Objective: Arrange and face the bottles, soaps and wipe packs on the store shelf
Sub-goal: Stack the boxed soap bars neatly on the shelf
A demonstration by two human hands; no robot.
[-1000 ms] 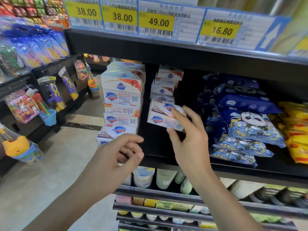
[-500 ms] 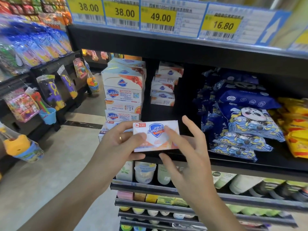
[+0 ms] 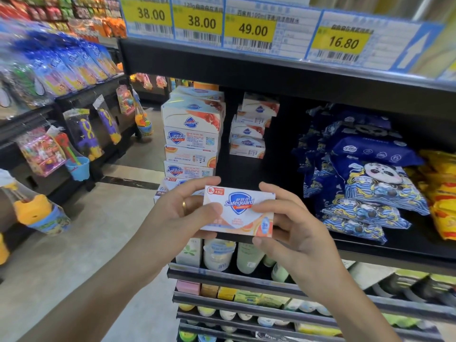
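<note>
Here, both hands hold one soap box in front of the black shelf, its printed face toward the camera. The left hand grips the box's left end, thumb across the front, fingers curled over the top edge and behind; a ring shows on one finger. The right hand clamps the right end, thumb at the lower edge, index finger along the top. The box sits level, between the two palms, just above the shelf's front lip.

Below the box, a lower tier carries bottles standing upright.

Behind the box and to its left, a tall soap stack rises at the shelf's left end, the hand hiding its lowest boxes. Farther back, above the box, a shorter stack sits deeper on the shelf, with bare shelf between it and the held box.

Right of the box, blue wipe packs lie piled and slanting, and yellow packs lie beyond them at the frame edge.

Above everything, price tags line the upper shelf's edge.
</note>
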